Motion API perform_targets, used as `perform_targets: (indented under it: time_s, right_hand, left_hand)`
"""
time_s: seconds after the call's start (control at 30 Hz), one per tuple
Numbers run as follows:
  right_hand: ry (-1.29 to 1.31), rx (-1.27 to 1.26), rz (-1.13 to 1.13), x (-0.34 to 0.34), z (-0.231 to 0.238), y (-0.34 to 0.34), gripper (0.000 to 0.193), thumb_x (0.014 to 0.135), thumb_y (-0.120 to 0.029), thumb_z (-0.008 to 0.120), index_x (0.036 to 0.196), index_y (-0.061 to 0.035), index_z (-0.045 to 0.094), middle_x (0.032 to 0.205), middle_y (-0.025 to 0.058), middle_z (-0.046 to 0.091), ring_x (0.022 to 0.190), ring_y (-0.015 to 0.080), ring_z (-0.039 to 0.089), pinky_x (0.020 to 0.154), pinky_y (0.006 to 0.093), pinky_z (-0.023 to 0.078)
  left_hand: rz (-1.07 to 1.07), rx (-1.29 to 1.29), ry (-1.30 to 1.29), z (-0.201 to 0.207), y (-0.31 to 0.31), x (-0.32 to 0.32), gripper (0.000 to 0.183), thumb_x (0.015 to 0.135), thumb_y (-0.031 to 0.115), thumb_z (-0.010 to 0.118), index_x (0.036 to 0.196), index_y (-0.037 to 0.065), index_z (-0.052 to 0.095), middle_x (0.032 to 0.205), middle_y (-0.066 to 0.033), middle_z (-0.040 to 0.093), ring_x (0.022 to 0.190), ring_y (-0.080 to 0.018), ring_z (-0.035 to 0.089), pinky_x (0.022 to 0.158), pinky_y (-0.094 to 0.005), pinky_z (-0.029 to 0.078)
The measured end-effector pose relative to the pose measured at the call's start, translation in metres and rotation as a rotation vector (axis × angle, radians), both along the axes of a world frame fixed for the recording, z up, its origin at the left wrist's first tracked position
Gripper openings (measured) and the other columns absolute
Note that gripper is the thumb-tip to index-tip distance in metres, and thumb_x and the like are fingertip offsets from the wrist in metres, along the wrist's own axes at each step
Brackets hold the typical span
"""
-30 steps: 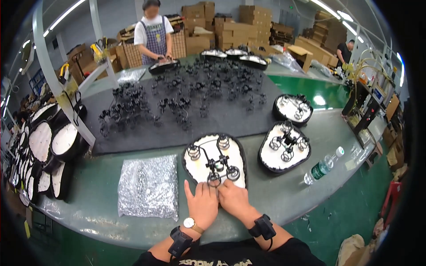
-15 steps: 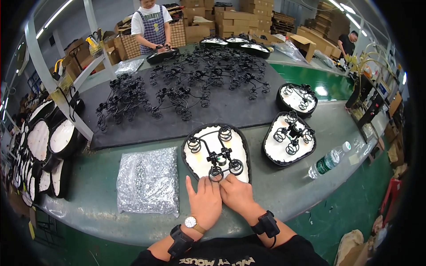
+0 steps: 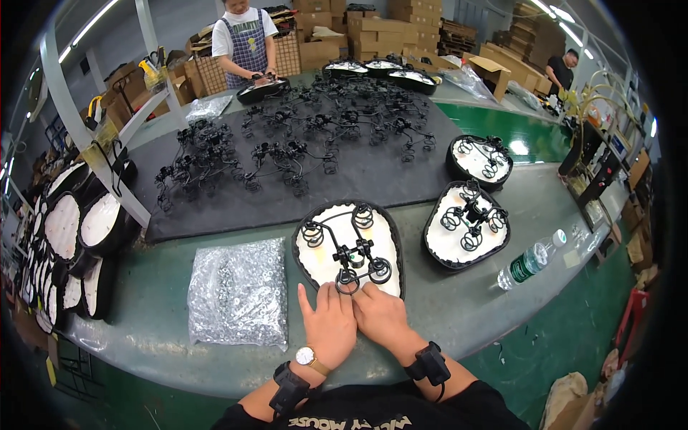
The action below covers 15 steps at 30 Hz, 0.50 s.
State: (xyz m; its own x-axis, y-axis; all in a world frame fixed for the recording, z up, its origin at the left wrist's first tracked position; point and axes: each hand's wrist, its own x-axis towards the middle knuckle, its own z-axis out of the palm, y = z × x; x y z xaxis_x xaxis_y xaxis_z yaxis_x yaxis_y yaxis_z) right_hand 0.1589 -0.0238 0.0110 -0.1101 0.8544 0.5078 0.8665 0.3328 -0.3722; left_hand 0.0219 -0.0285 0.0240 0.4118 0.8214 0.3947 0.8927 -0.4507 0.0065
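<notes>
An upturned bicycle saddle [image 3: 328, 256] lies in front of me, with a black rim and white underside. On it rests a black wire spring frame [image 3: 355, 254] with coils at its ends. My left hand [image 3: 331, 326] is at the saddle's near end, fingers bent at the nearest coil and the little finger held apart. Close against it, my right hand [image 3: 383, 315] has its fingers curled at the same coil. Both hands seem to grip the frame there; the fingertips are partly hidden, and any small part between them cannot be made out.
A clear bag of small metal parts [image 3: 239, 292] lies left. Right are another saddle with a frame [image 3: 444, 236], a third saddle [image 3: 466, 168] and a water bottle [image 3: 532, 261]. Many frames [image 3: 290, 161] cover a black mat [image 3: 215, 218]. Saddles [image 3: 100, 222] stack far left; a person [image 3: 245, 43] works opposite.
Both hands stay at the saddle's near end with only a very slight shift of the fingers. The saddle and its frame keep their places.
</notes>
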Motion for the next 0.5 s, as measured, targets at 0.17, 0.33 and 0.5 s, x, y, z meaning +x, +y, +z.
perform_targets:
  time_s: [0.17, 0.33, 0.5]
  right_hand:
    - [0.026, 0.013, 0.02, 0.002, -0.001, 0.0, 0.003, 0.082, -0.014, 0.067, 0.084, -0.0133, 0.068, 0.076, 0.0024, 0.057, 0.063, 0.025, 0.064, 0.052, 0.0379, 0.052]
    - [0.108, 0.117, 0.013, 0.003, -0.007, -0.005, 0.006, 0.081, -0.014, 0.067, 0.086, -0.013, 0.069, 0.075, 0.0025, 0.055, 0.062, 0.0245, 0.063, 0.052, 0.0368, 0.052]
    - [0.007, 0.062, 0.02, -0.004, 0.001, -0.004, 0.011, 0.079, -0.014, 0.068, 0.09, -0.0122, 0.071, 0.076, 0.0025, 0.056, 0.061, 0.0245, 0.063, 0.052, 0.037, 0.052]
  left_hand:
    - [-0.014, -0.058, -0.11, -0.004, 0.004, -0.001, 0.043, 0.087, 0.02, 0.057, 0.127, 0.002, 0.059, 0.128, -0.0178, 0.061, 0.131, -0.0316, 0.048, 0.114, -0.071, 0.018]
    - [-0.048, -0.13, -0.177, -0.009, 0.004, -0.005, 0.05, 0.086, 0.02, 0.061, 0.131, 0.0, 0.056, 0.139, -0.0209, 0.054, 0.138, -0.0348, 0.043, 0.115, -0.065, 0.024]
    - [-0.138, -0.139, -0.446, -0.027, -0.002, -0.019, 0.056, 0.088, 0.014, 0.061, 0.139, -0.006, 0.047, 0.144, -0.0237, 0.049, 0.142, -0.0406, 0.036, 0.118, -0.0502, 0.032]
